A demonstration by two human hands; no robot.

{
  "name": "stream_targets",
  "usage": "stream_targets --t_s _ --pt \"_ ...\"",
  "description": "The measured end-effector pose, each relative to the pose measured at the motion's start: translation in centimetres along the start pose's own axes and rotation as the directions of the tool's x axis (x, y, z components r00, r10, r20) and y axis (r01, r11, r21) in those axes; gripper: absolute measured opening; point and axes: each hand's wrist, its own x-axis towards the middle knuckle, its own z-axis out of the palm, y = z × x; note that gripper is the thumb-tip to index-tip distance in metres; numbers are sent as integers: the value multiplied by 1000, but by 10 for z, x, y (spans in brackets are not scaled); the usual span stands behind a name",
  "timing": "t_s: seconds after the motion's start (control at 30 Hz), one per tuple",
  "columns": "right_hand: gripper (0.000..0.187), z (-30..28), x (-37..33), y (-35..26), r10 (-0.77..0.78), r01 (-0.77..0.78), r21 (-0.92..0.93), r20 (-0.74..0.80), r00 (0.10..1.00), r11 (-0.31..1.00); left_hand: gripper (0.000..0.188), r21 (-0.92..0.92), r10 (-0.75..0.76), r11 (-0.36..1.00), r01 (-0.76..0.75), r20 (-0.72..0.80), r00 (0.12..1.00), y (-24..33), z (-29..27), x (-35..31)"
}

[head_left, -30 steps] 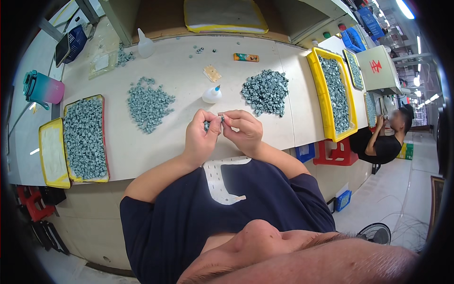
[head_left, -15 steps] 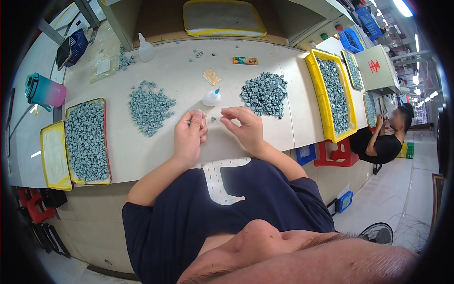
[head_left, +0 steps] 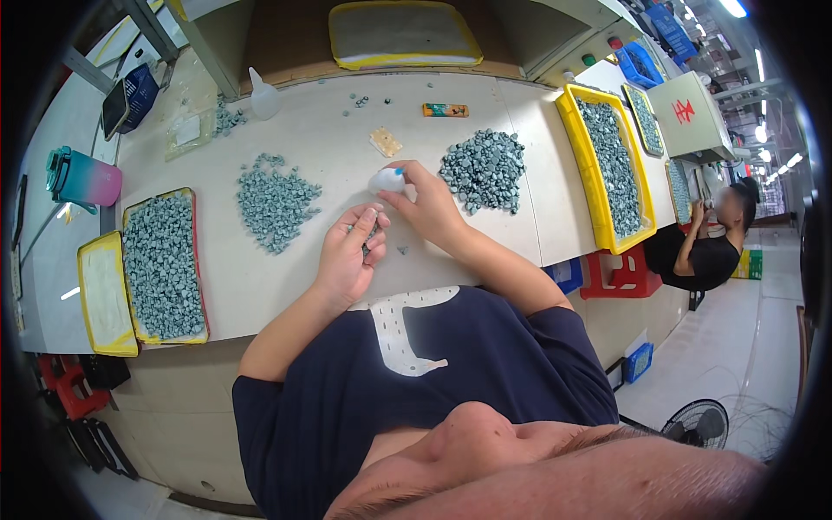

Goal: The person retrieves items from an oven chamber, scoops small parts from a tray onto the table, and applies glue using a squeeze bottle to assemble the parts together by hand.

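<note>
Head view, left to right: yellow tray [head_left: 156, 269] of grey parts on the desk [head_left: 260, 286]. Left hand [head_left: 347, 256], fingers curled on small grey parts [head_left: 371, 232]. Right hand [head_left: 429, 208], fingers clamped on white squeeze bottle [head_left: 386, 180], touching fingertips. Grey pile [head_left: 485, 169] beyond.
</note>
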Motion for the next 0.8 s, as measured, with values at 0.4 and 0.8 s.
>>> stream_targets --t_s 0.4,0.8 --pt "38 -24 -30 31 -175 184 86 -98 980 979 25 -109 -99 988 106 72 993 -2 -4 7" --pt "43 -50 -40 23 -396 351 -212 -235 888 912 9 -181 -125 972 152 154 980 -6 -6 9"
